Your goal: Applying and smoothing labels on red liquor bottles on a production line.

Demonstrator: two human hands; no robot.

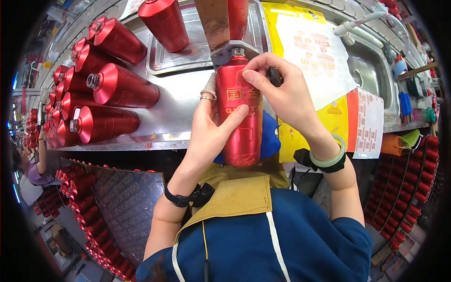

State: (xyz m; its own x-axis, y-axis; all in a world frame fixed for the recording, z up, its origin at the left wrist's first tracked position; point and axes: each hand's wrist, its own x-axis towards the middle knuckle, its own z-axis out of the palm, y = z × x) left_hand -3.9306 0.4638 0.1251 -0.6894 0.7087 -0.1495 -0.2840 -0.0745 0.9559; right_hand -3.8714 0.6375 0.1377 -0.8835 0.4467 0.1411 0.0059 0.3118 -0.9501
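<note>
A shiny red bottle [242, 143] with gold lettering stands tilted before me, its bare glass neck pointing away against a metal bracket [226, 49]. My left hand [209, 127] grips its left side, thumb across the front and a pale cover on one finger. At the bottle's upper right, my right hand [286, 89] has thumb and index finger pinched together against the surface, by the gold characters. Whatever they pinch is too small to make out. White sheets [310, 56] printed with small gold-brown marks lie right of the bottle.
Several red bottles [122, 89] lie or stand at the left of the metal table, one [164, 26] on a metal tray [162, 66]. A sink [376, 70] with a pipe is at the right. Racks of red bottles [399, 192] stand lower right; more fill a crate [94, 225] lower left.
</note>
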